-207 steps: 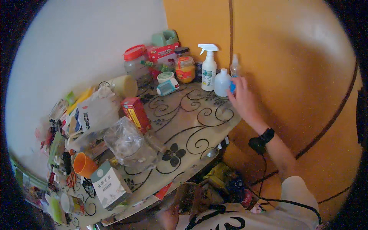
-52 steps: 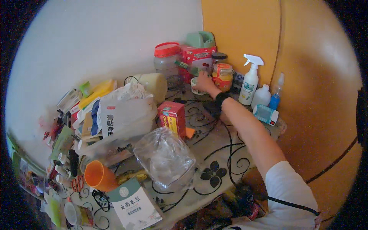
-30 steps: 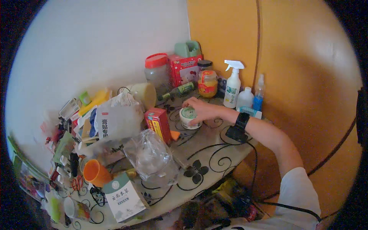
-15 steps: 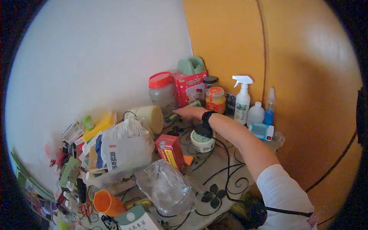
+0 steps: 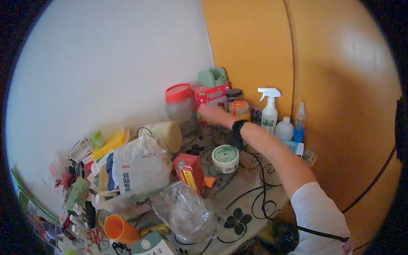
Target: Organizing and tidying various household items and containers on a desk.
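My right hand (image 5: 211,115) reaches across to the back of the table, in front of a red box (image 5: 212,92) and beside a clear jar with a red lid (image 5: 178,100). A dark band circles its wrist. Motion blurs the fingers; they appear closed on a slim green tube (image 5: 200,122), mostly hidden by the hand. Right of the hand stands a jar with an orange-marked lid (image 5: 239,109), partly behind the wrist. Nearer me sits a round white tub with a green-printed lid (image 5: 225,159). My left hand is out of view.
A white spray bottle (image 5: 269,112) and smaller bottles line the right side. On the left are a packed clear bin (image 5: 127,203), a cream cylinder (image 5: 163,135) and an orange cup (image 5: 120,228). A red box (image 5: 189,173), plastic bag (image 5: 187,214) and black cable (image 5: 264,187) lie nearer.
My right hand has lifted slightly and moved toward the red box. The green tube no longer lies slanted across the table. My forearm has shifted right, uncovering the white tub's lid.
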Motion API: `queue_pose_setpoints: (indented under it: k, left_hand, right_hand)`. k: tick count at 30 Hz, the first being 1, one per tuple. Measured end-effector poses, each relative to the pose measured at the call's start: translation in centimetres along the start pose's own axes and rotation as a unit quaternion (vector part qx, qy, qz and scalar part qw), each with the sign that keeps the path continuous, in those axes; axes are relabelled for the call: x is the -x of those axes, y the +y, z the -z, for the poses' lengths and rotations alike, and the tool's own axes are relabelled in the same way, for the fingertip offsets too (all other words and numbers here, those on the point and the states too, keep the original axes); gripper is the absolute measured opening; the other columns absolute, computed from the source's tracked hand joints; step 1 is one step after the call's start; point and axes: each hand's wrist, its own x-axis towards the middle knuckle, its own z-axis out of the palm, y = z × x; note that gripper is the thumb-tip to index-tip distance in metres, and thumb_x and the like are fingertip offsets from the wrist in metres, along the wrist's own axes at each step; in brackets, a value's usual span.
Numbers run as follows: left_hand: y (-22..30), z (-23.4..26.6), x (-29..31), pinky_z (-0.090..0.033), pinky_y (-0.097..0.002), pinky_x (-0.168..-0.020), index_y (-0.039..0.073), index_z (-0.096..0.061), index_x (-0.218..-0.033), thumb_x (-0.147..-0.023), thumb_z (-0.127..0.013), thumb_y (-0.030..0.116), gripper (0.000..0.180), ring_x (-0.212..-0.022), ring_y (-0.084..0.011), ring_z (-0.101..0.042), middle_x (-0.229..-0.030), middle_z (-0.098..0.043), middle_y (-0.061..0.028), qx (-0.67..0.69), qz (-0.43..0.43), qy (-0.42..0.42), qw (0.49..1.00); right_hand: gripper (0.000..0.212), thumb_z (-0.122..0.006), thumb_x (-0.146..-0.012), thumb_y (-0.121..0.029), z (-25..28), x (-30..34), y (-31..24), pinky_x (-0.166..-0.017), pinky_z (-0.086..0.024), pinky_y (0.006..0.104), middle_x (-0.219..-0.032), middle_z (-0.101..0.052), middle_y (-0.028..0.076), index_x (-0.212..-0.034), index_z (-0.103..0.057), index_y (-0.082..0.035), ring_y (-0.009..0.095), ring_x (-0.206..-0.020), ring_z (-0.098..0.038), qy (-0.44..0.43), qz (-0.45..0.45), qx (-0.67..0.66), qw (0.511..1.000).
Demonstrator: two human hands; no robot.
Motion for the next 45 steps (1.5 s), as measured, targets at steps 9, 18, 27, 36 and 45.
queue_pose_setpoints:
  k: [9, 18, 27, 36, 45]
  left_hand:
    - [-0.6, 0.0, 0.5, -0.045, -0.0382, -0.096, 0.006, -0.047, -0.135, -0.098, -0.049, 0.013, 0.037, -0.118, -0.0287, -0.052, -0.133, -0.052, -0.0137, 0.012, 0.014, 0.003, 1.000]
    - [-1.1, 0.2, 1.1, -0.045, -0.0380, -0.097, 0.006, -0.046, -0.136, -0.098, -0.049, 0.012, 0.038, -0.119, -0.0286, -0.051, -0.135, -0.051, -0.0134, 0.025, 0.033, 0.006, 0.999]
    - [-1.4, 0.3, 1.7, -0.044, -0.0379, -0.098, 0.006, -0.045, -0.138, -0.098, -0.048, 0.012, 0.040, -0.121, -0.0284, -0.050, -0.137, -0.050, -0.0132, 0.034, 0.039, 0.010, 0.999]
    - [-2.8, 0.5, 4.7, -0.044, -0.0378, -0.099, 0.007, -0.044, -0.139, -0.098, -0.048, 0.011, 0.041, -0.123, -0.0282, -0.050, -0.139, -0.049, -0.0129, 0.044, 0.040, 0.010, 0.998]
    - [-0.4, -0.1, 3.6, -0.046, -0.0404, -0.088, 0.007, -0.051, -0.130, -0.095, -0.051, 0.016, 0.036, -0.107, -0.0327, -0.055, -0.119, -0.055, -0.0165, -0.052, 0.002, 0.020, 0.998]
  right_hand:
    - [0.036, -0.065, -0.083, -0.015, 5.2, -1.3, 6.3, -0.069, -0.053, 0.0482, -0.102, -0.054, 0.030, -0.104, -0.048, 0.009, 0.041, -0.075, -0.064, 0.122, -0.096, -0.025, 0.988]
    - [0.035, -0.070, -0.079, -0.019, 4.6, -2.6, 7.9, -0.066, -0.054, 0.0453, -0.089, -0.066, 0.026, -0.098, -0.055, 0.005, 0.035, -0.073, -0.069, 0.177, -0.157, 0.089, 0.968]
    - [0.036, -0.066, -0.079, -0.023, 4.8, -2.4, 8.1, -0.079, -0.053, 0.0495, -0.099, -0.066, 0.026, -0.102, -0.061, 0.003, 0.040, -0.095, -0.065, 0.106, -0.203, -0.022, 0.973]
    - [0.039, -0.070, -0.077, -0.023, 8.1, -0.2, 2.6, -0.080, -0.052, 0.0450, -0.098, -0.064, 0.022, -0.103, -0.057, 0.003, 0.036, -0.099, -0.062, 0.122, -0.128, 0.125, 0.976]
    - [0.100, -0.080, -0.068, -0.044, 8.0, 14.8, -6.6, -0.106, -0.036, 0.0398, -0.138, -0.041, 0.023, -0.144, -0.030, -0.003, 0.034, -0.126, -0.042, -0.387, 0.193, -0.052, 0.900]
